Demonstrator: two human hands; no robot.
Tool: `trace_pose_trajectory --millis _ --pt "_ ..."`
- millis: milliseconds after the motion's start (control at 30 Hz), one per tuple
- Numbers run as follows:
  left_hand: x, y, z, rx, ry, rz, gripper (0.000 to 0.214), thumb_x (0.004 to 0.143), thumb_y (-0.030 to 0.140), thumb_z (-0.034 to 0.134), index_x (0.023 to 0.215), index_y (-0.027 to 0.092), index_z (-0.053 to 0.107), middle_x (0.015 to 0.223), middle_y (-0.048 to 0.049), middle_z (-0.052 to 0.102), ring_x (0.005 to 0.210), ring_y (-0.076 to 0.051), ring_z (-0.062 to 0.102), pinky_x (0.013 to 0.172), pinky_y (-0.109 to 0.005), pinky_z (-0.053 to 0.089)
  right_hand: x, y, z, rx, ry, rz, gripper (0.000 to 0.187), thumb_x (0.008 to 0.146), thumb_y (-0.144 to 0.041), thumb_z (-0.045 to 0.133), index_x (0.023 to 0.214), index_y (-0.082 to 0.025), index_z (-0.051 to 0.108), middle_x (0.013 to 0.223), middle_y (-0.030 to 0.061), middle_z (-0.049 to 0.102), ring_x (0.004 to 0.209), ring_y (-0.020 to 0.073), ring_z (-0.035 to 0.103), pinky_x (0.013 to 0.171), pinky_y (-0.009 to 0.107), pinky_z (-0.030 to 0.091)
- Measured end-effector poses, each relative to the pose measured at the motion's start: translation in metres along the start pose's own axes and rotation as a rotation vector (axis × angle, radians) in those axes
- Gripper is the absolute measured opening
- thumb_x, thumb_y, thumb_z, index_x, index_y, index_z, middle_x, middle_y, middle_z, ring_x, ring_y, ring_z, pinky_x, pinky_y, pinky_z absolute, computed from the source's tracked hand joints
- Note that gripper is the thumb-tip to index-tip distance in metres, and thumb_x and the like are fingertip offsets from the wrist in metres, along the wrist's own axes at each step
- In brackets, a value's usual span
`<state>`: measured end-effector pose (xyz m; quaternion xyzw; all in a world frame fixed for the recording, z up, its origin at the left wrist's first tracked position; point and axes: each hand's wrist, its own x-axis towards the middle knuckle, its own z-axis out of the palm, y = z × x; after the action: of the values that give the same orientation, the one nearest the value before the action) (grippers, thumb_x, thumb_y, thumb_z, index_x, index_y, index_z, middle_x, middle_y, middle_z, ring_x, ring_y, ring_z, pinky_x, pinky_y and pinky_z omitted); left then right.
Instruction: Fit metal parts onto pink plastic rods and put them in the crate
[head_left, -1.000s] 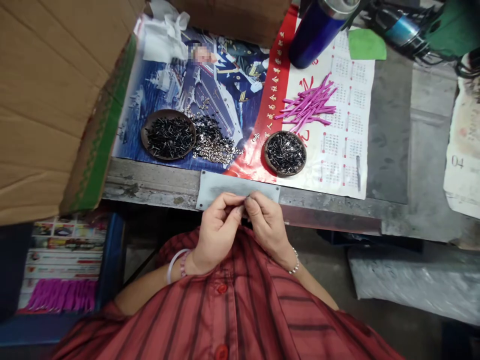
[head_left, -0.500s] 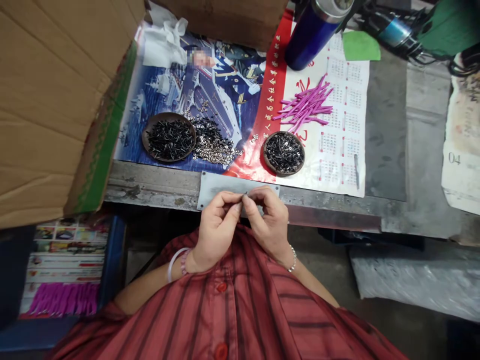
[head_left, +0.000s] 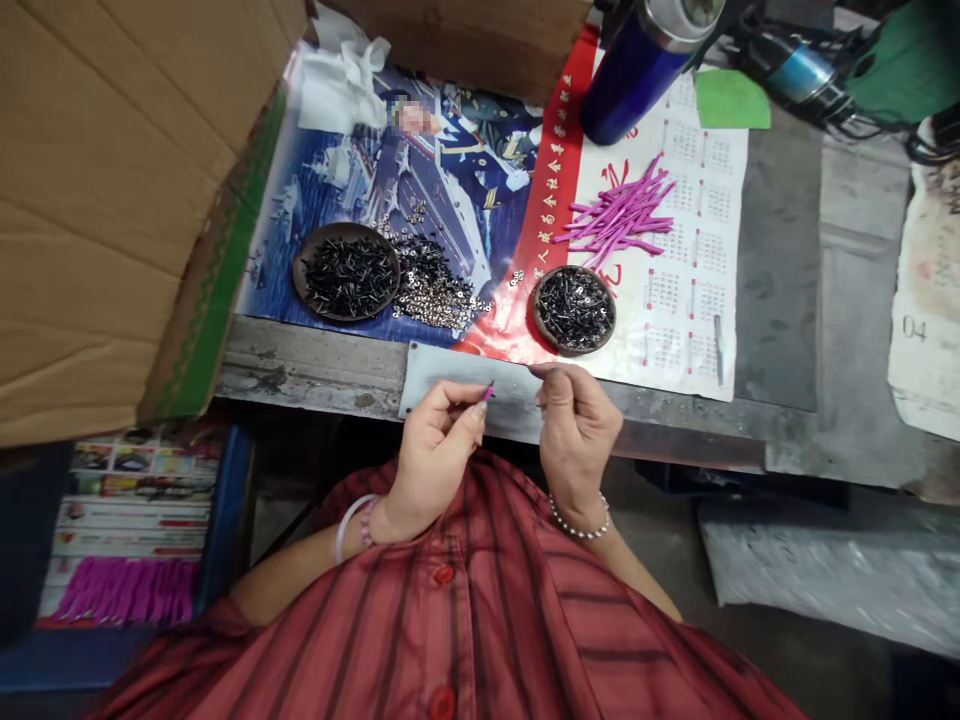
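Note:
My left hand (head_left: pixel 442 455) pinches a short purple stick (head_left: pixel 488 393) between thumb and fingertips. A dark tip shows at its upper end; the rest is hidden in the hand. To the right, my right hand (head_left: pixel 579 435) is closed with thumb against fingers, just below a small round bowl (head_left: pixel 575 352) of black pins and silvery bits. Whatever it may hold is hidden. Beyond that bowl lies a loose pile of purple sticks (head_left: pixel 622 215). Under and in front of the hands is a grey metal plate (head_left: pixel 517 385) at the table edge.
A larger bowl (head_left: pixel 304 290) of black pins stands on the left, beside a heap of loose black pins and small metal rings (head_left: pixel 439 300). A cardboard box (head_left: pixel 112 200) borders the left side. At the back stands a blue flask (head_left: pixel 630 80). More purple sticks (head_left: pixel 127 590) lie lower left.
My hands were together at the fingertips. My right hand has moved away, right and toward the small bowl. The purple stick in my left hand now shows.

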<state>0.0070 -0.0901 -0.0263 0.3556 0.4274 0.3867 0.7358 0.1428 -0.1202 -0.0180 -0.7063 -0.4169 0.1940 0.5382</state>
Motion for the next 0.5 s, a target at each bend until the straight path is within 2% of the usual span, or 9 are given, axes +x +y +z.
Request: trace_pose_trajectory --millis 100,233,367,500 --pt "0.001 0.001 0.003 -0.100 0.004 -0.072 0.014 0.086 0.025 0.072 0.096 0.018 0.066 0.061 0.0059 0.055 0.052 -0.006 0.047 0.047 -0.015 0.036 -0.004 -0.002 0.004 0.076 -0.156 0.053 0.016 0.098 -0.023 0.059 0.103 -0.022 0.074 0.092 0.0031 0.071 0.085 0.0176 0.066 0.076 0.030 0.052" --pt "0.003 0.004 0.006 -0.152 0.037 -0.103 0.020 0.081 0.027 0.077 0.093 0.015 0.067 0.062 0.0045 0.058 0.052 -0.006 0.048 0.047 -0.015 0.039 -0.011 -0.005 0.006 0.175 -0.279 0.086 0.023 0.098 -0.018 0.058 0.112 -0.025 0.074 0.094 0.0029 0.069 0.085 0.0165 0.066 0.075 0.030 0.055" --pt "0.003 0.006 0.008 -0.167 0.051 -0.113 0.019 0.080 0.027 0.078 0.093 0.016 0.069 0.064 0.0032 0.061 0.054 -0.007 0.051 0.048 -0.015 0.042 -0.014 -0.005 0.004 0.201 -0.288 0.110 0.020 0.096 -0.019 0.060 0.111 -0.024 0.073 0.098 0.0037 0.071 0.086 0.0166 0.068 0.077 0.031 0.057" --pt "0.001 0.006 0.009 -0.179 0.060 -0.112 0.019 0.079 0.027 0.079 0.093 0.016 0.070 0.067 0.0021 0.064 0.055 -0.007 0.053 0.048 -0.015 0.043 -0.015 -0.004 0.003 0.209 -0.218 0.150 0.018 0.093 -0.023 0.066 0.111 -0.023 0.066 0.098 0.0030 0.071 0.084 0.0163 0.069 0.073 0.029 0.058"
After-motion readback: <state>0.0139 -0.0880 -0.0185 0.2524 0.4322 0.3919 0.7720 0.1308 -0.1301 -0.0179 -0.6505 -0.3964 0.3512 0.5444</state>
